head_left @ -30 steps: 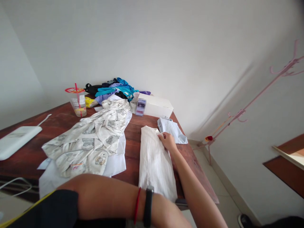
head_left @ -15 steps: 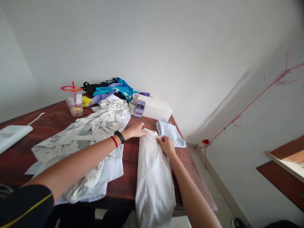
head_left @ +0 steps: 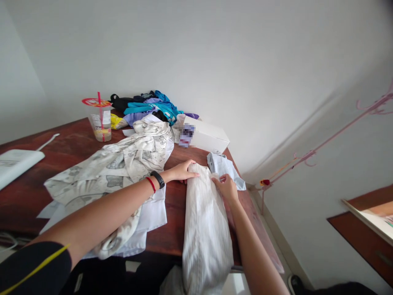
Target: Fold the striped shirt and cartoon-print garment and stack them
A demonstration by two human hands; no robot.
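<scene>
A white striped garment (head_left: 205, 221) lies folded lengthwise on the dark wooden table (head_left: 70, 143), its near end hanging over the front edge. My left hand (head_left: 181, 171) holds its far left corner, fingers closed on the cloth. My right hand (head_left: 226, 187) pinches the far right corner. A red string and a black band sit on my left wrist.
A pale printed garment (head_left: 123, 164) lies spread to the left. A folded light blue cloth (head_left: 225, 168), a white box (head_left: 208, 137), a heap of coloured clothes (head_left: 147, 108), a plastic cup (head_left: 100, 123) and a white device (head_left: 15, 162) stand around. A pink rack (head_left: 337, 131) leans at the right.
My left arm came up from the near edge and took the far left corner of the striped garment. The right hand stayed at the far right corner. The garment's far end has bunched up.
</scene>
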